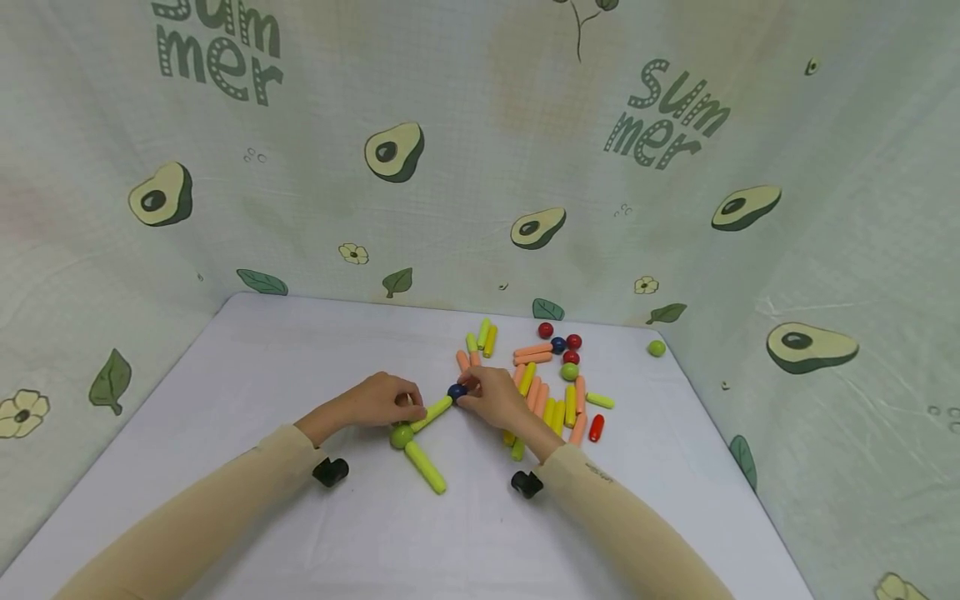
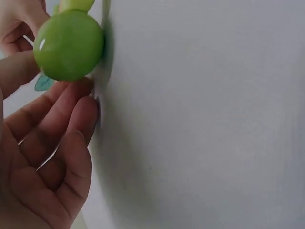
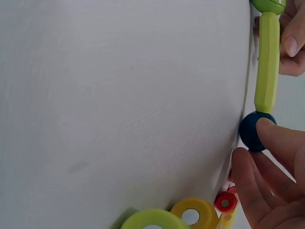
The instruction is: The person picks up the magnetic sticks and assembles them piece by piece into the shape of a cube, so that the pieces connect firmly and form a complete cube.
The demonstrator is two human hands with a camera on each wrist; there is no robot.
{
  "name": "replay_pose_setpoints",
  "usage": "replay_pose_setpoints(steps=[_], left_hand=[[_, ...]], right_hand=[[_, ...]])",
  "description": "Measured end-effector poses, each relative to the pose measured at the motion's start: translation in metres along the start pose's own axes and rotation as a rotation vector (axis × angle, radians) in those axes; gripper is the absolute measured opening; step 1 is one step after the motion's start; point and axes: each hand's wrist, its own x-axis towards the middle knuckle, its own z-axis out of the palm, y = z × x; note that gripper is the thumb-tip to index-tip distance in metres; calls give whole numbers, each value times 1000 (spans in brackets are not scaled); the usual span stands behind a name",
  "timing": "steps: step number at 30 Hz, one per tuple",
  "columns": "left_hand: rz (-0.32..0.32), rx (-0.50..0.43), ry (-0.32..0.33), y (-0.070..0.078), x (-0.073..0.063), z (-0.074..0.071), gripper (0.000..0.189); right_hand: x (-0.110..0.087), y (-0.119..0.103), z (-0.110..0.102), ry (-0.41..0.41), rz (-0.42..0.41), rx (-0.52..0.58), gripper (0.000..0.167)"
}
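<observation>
My right hand (image 1: 498, 398) pinches a dark blue ball (image 1: 457, 392), its thumb lying on the ball in the right wrist view. A yellow-green stick (image 3: 267, 62) runs from that ball to a green ball (image 2: 69, 45). My left hand (image 1: 384, 400) holds the stick near its green-ball end, with fingers on both sides of it in the right wrist view. From the green ball a second yellow-green stick (image 1: 425, 467) extends towards the front, lying on the white table. Close to the camera in the left wrist view, the green ball hides part of the left fingers.
Beside and behind my right hand lie several loose yellow, orange and yellow-green sticks (image 1: 571, 406). A red stick (image 1: 596, 428) is at their right. Red balls (image 1: 573, 342) and another blue ball (image 1: 558, 345) sit farther back. One green ball (image 1: 656, 348) lies near the right table edge.
</observation>
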Motion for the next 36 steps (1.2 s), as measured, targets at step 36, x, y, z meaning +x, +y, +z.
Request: replay_pose_setpoints(steps=[36], left_hand=[[-42,-146,112,-7,18,8,30]], right_hand=[[-2,1,-15,-63,-52,6,24]])
